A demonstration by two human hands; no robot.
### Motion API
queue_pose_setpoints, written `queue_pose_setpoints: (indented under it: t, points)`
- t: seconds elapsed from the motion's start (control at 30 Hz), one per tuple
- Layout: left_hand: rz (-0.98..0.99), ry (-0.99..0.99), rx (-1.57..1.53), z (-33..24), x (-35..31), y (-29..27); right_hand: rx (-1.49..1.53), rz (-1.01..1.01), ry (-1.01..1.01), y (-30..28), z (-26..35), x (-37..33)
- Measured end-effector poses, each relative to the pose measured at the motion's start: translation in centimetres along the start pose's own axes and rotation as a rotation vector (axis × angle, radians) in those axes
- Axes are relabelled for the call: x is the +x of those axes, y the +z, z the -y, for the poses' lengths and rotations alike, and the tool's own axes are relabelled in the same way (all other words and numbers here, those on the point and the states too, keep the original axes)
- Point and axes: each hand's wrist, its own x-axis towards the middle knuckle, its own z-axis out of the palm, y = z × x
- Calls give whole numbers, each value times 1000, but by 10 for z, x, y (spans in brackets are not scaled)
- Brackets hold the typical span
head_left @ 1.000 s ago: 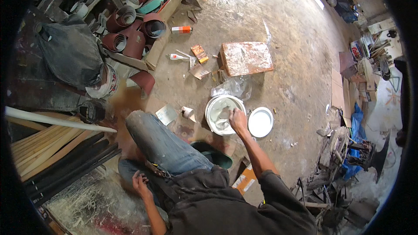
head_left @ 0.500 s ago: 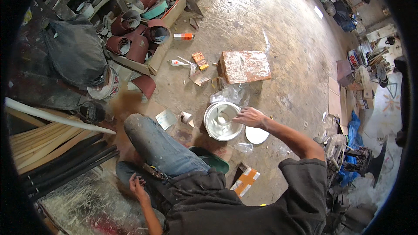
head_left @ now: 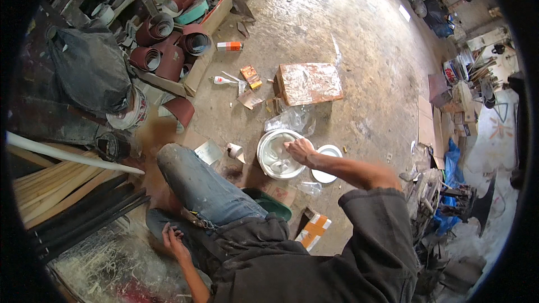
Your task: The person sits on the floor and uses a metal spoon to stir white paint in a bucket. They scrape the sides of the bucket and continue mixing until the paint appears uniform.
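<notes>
A white round bucket (head_left: 261, 160) stands on the floor beyond my legs, with a thick white paste (head_left: 279, 166) inside. My right hand (head_left: 301, 151) is over the bucket's opening, its fingers closed and pointing down into it. Whatever they grip is hidden by the hand and the white contents. Beside the bucket, partly under my right forearm, lies a white round lid (head_left: 325, 175). My left hand (head_left: 174, 240) rests by my folded leg, fingers loosely apart, holding nothing that I can see.
A worn reddish-white block (head_left: 310, 84) and a crumpled clear plastic bag (head_left: 296, 120) lie beyond the bucket. Small boxes, including an orange one (head_left: 251, 77), and a white bottle (head_left: 223, 80) are farther left. Brown sandpaper rolls (head_left: 168, 62) fill a crate. A taped carton (head_left: 314, 230) sits near my right side.
My right hand has moved left from the bucket's right rim to over its opening. The view has shifted slightly. My left hand stays by my leg.
</notes>
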Motion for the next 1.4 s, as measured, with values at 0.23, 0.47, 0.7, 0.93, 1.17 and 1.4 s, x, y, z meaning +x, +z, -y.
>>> queue_pose_setpoints:
  t: [0.23, 0.47, 0.7, 0.93, 1.17, 1.4]
  points:
    - [-31, -50, 58, -5, 1, 1, 570, -70, 397, 44, -16, -25]
    - [-32, -43, 19, 3, -1, 0, 1668, 221, 764, 105, 24, -40]
    - [-4, -13, 49, 2, 0, 2, 2500, -138, 1034, 78, 95, -47]
    - [3, -27, 96, 0, -2, -4, 1392, -540, 817, 64, 84, -69]
    - [-31, -48, 89, 3, -2, -3, 799, -266, 389, 19, 46, -23]
    - [-40, -52, 6, 0, 3, -1, 736, -247, 332, 47, 23, -17]
